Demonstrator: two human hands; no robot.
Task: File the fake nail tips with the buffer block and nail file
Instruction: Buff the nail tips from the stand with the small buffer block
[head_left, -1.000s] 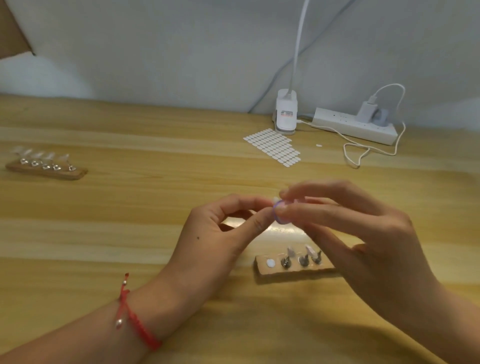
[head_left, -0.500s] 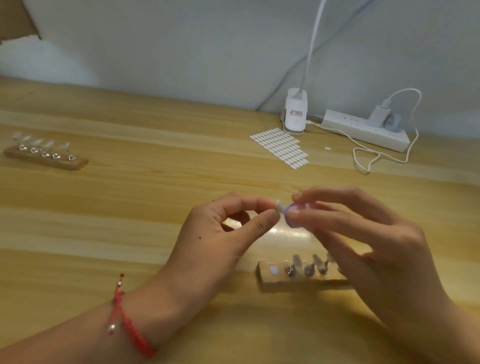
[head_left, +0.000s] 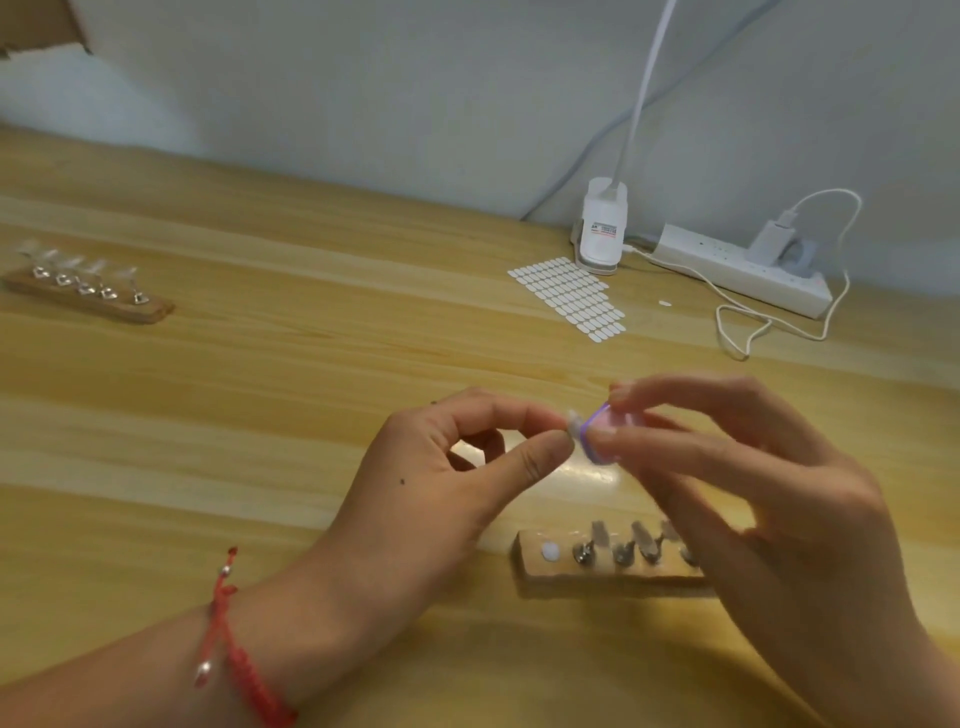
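Over the wooden table (head_left: 260, 405), left hand (head_left: 441, 483) pinches a tiny translucent nail tip (head_left: 573, 421) pointing right at the purple-edged buffer block (head_left: 598, 448) pinched by right hand (head_left: 753, 493).

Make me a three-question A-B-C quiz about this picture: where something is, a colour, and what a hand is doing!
1. Where is the sticker sheet?
A. beside the lamp base
B. on a chair
C. in a box
2. What colour is the bracelet?
A. blue
B. red
C. green
3. What does the left hand do?
A. lies flat
B. waves
C. pinches a nail tip
Answers: A, it lies right by the lamp base; B, the wrist cord is red; C, thumb and finger squeeze the tip.
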